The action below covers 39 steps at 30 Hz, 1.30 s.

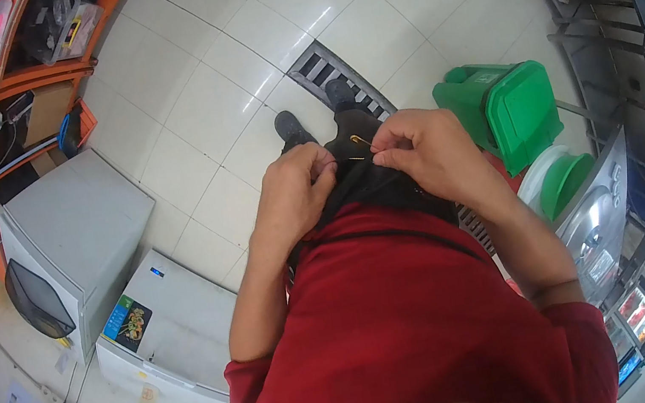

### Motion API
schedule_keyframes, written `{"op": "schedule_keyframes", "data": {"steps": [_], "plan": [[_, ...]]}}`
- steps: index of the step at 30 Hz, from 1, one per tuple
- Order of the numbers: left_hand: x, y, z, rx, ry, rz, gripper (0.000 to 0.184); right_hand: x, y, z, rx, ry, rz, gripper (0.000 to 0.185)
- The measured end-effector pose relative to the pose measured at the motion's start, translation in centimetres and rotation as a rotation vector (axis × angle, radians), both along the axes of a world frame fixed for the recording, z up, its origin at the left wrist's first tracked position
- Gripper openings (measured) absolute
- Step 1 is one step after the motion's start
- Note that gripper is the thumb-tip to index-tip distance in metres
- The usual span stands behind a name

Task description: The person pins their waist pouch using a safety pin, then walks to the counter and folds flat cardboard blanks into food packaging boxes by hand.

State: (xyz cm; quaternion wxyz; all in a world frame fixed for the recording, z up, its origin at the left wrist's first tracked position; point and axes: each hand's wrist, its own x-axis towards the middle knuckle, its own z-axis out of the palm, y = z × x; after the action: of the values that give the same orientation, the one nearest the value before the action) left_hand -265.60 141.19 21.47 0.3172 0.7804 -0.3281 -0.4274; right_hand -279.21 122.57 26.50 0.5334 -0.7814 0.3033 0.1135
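Tiled floor (pixel 172 81) below right hand (pixel 430 152)

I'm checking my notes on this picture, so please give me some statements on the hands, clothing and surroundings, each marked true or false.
1. The shirt is red. True.
2. The bin stands on the person's left. False: it is on the right.
3. A thin gold piece shows at the fingertips of the right hand. True.
4. The left hand wears a glove. False: it is bare.
5. The shelf has an orange frame. True.
6. The shoes are white. False: they are dark.
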Motion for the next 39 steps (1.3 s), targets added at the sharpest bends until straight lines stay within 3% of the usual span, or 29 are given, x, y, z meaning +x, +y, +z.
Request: {"op": "schedule_keyframes", "data": {"steps": [12, 17, 21, 26, 35, 39], "plan": [[-0.6, 0.7, -0.2, -0.021, 0.262, 0.244, 0.010, 0.1, -0.4, -0.7, -0.122, 0.001, 0.138, 0.015], [0.0, 1.3, -0.6, -0.064, 0.149, 0.084, 0.011, 0.2, -0.4, -0.8, -0.164, -0.013, 0.162, 0.013], [-0.4, 1.2, -0.5, -0.105, 0.172, 0.095, 0.011, 0.7, -0.2, -0.4, -0.021, 0.033, 0.102, 0.012], [-1.5, 1.4, -1.0, -0.161, 0.388, 0.316, 0.012, 0.5, 0.4, -0.1, 0.011, 0.008, 0.061, 0.012], [-2.7, 1.9, 1.0, -0.284, 0.091, 0.244, 0.006, -1.1, 1.7, -0.7, -0.187, -0.224, 0.063, 0.009], [-3.1, 2.1, 1.0, -0.243, 0.136, 0.292, 0.006, -1.6, 2.2, -1.0, -0.213, -0.319, 0.031, 0.009]]}}
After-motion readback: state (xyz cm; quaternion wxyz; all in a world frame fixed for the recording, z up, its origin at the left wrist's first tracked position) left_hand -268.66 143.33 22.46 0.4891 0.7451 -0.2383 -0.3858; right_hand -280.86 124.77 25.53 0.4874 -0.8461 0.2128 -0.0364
